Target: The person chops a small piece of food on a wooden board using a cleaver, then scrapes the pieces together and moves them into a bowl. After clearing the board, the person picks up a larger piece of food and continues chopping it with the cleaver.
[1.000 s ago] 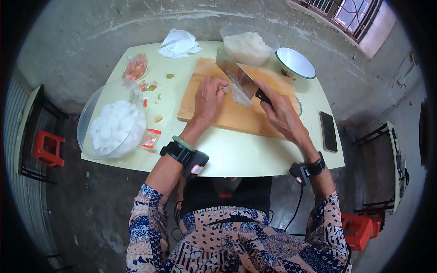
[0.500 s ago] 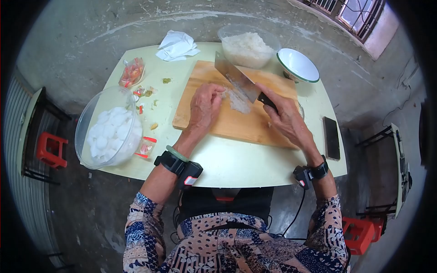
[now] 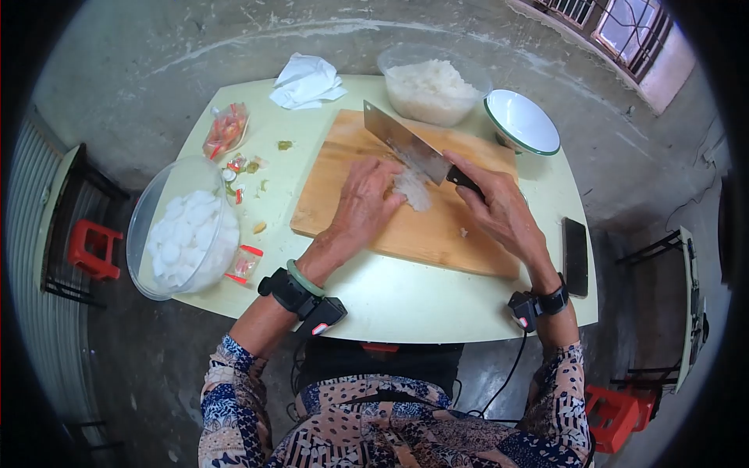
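My right hand (image 3: 499, 204) is wrapped round the black handle of a cleaver (image 3: 407, 146). The wide blade slants up and to the left over a wooden cutting board (image 3: 460, 253). Finely chopped white, translucent bits (image 3: 413, 192) lie in a small pile just below the blade. At the left side of that pile is my left hand (image 3: 367, 193), its thumb spread from the bent fingers and the fingertips right at the bits. Both wrists wear black strapped devices, and a green bangle circles the left one.
A clear bowl (image 3: 466, 104) heaped with shredded white food stands behind the board, beside a green-rimmed enamel bowl (image 3: 527, 144). Round white pieces fill a clear tub (image 3: 140, 269) at left. Crumpled white paper (image 3: 308, 80), a red-patterned bag (image 3: 228, 131), wrappers (image 3: 246, 264) and a phone (image 3: 575, 257) lie around.
My left hand has shifted right against the chopped pile, its thumb now spread from the fingers. The cleaver stays in my right hand over the board. The view has tilted slightly.
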Tool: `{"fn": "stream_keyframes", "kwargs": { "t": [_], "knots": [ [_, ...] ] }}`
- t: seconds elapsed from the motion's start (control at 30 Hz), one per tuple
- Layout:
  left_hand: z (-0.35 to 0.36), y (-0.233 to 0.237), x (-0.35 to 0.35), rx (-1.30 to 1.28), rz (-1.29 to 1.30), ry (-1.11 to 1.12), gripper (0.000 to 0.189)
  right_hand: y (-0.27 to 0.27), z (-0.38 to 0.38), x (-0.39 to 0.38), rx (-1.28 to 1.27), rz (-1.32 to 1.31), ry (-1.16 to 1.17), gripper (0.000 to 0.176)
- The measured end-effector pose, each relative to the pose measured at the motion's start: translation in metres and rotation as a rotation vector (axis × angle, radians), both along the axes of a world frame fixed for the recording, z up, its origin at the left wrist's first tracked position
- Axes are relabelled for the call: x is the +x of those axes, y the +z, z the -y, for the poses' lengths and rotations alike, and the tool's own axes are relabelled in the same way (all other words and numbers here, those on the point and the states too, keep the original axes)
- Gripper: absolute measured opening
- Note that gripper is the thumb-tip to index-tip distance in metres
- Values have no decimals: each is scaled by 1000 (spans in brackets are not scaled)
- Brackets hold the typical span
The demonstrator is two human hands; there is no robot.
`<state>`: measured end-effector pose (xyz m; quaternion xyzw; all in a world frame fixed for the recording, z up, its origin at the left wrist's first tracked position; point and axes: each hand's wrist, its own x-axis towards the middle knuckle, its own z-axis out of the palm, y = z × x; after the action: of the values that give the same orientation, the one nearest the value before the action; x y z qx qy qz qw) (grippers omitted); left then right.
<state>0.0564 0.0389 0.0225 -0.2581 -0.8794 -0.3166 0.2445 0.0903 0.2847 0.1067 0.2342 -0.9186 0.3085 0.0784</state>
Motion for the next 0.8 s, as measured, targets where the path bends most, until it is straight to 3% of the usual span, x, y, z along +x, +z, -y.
{"fn": "stream_keyframes", "kwargs": {
  "t": [0.1,0.17,0.4,0.53,0.8],
  "knots": [
    [-7,5,-1,107,167,-101,36,-3,-2,-2,14,-5,0,63],
    [-10,11,1,338,185,-100,26,0,-2,-3,24,30,6,64],
    [4,13,-5,287,92,67,20,-6,-4,-8,120,-94,40,73],
    [6,22,-1,390,78,101,16,-7,-3,-13,136,-137,41,81],
    [1,23,3,377,-21,45,17,-16,-1,-14,141,-155,-10,75]
  ]
}}
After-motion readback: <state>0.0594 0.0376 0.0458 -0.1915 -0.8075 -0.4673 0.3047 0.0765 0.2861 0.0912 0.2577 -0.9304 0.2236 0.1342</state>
